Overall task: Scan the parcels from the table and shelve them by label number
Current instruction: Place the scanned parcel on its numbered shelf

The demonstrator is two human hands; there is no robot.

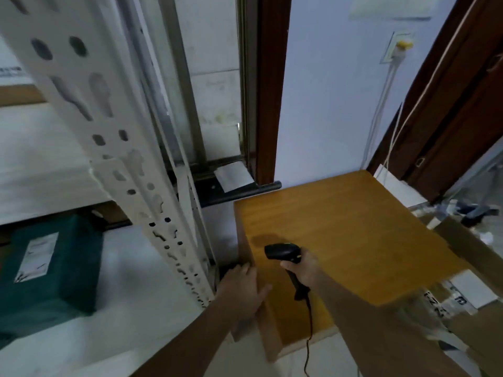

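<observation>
My right hand (304,268) grips the handle of a black barcode scanner (284,253), whose cable hangs down toward the floor. The scanner hovers over the near left part of a wooden table (353,227). My left hand (242,289) rests with straight fingers against the table's left side, thumb over the top edge. A dark green parcel (51,265) with a white label lies on the lower shelf of the white metal rack (114,148) at the left. Cardboard parcels (468,308) with printed labels show past the table's right edge.
The rack's perforated upright (168,235) stands close to the table's left side. A brown door frame (269,104) and a pale wall lie behind. White cables hang from a wall socket (397,47). A clear plastic bin (479,191) sits at the far right.
</observation>
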